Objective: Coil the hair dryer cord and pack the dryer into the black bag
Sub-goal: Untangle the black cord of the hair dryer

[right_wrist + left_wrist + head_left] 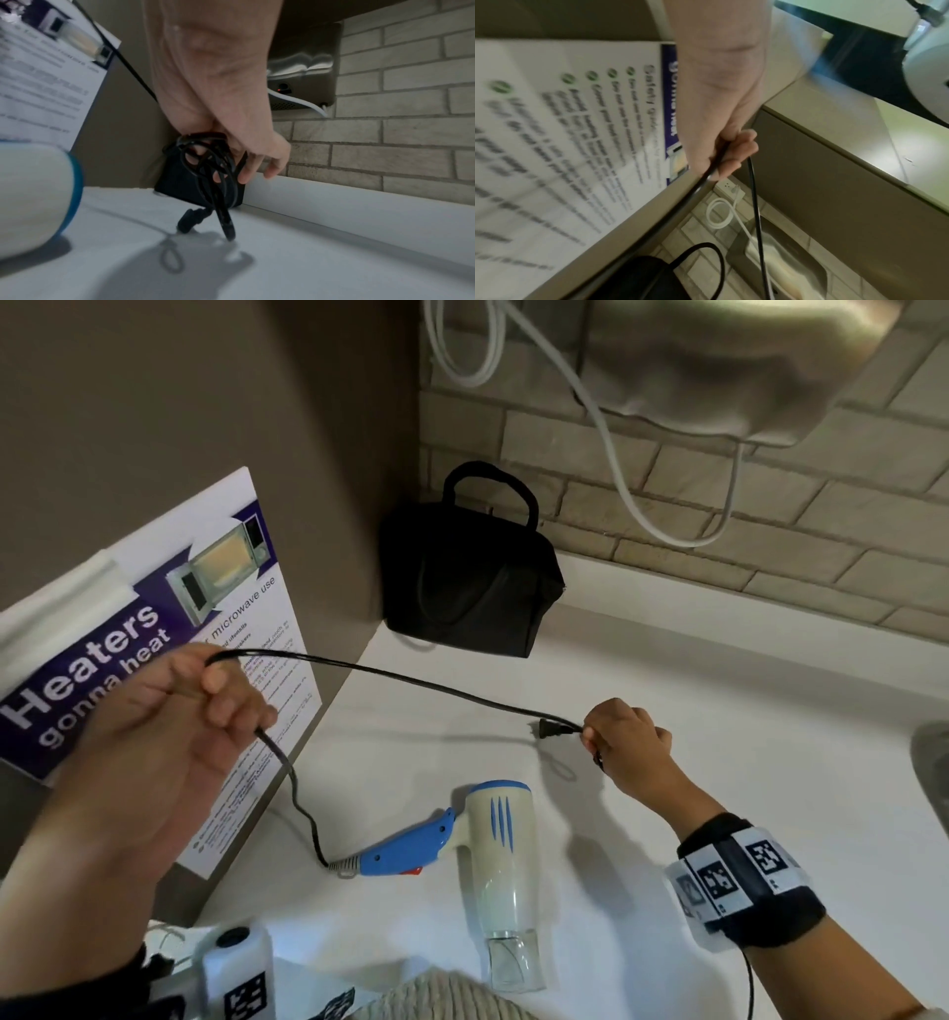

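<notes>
The cord (411, 683) runs from the hair dryer (493, 855), which lies on the white surface (719, 711), up through my left hand (169, 726), whose grip is curled round it, then across to my right hand (624, 742). That grip pinches a few gathered loops with the plug (552, 729) sticking out. So I judge the coiling is under way. Next I should feed more slack across into the loops. The black bag (470, 577) stands beyond the dryer, against the wall.
</notes>
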A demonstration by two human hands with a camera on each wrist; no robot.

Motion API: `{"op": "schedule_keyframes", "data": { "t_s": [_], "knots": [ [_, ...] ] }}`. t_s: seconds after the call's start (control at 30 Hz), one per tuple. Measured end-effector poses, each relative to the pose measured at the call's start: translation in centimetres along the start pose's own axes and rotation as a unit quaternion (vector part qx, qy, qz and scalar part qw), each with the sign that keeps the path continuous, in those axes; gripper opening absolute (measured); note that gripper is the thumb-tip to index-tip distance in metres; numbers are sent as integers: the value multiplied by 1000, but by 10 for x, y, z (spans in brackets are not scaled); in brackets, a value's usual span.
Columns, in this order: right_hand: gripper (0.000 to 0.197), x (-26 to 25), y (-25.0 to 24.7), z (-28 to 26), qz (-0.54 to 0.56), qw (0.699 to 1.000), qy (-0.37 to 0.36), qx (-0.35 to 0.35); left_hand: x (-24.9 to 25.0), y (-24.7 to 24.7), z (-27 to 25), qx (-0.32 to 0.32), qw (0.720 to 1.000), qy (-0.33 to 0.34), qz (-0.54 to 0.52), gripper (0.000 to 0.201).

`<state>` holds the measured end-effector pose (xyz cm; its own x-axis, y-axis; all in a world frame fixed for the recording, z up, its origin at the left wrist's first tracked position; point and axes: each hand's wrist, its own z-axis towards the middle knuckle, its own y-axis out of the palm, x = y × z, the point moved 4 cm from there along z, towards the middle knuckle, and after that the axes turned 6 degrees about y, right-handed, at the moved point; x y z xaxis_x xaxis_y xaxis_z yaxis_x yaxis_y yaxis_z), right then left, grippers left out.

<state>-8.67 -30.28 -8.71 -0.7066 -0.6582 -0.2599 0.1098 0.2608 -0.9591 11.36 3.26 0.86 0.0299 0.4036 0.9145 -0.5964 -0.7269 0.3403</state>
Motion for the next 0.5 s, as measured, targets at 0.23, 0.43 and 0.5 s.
{"op": "schedule_keyframes", "data": {
  "t_s": [0.23, 0.43, 0.5],
  "knots": [
    [46, 27, -30, 6, -33, 993, 108, -24, -26, -8, -14, -23, 967, -123, 220, 49],
    [38, 45, -37, 0, 116, 977, 167, -62, -67, 8, -15, -42, 909, -136, 392, 29],
    [32, 35, -44, -8, 216, 959, 164, -82, -85, 13, -13, -54, 870, -118, 476, 22]
  ]
}}
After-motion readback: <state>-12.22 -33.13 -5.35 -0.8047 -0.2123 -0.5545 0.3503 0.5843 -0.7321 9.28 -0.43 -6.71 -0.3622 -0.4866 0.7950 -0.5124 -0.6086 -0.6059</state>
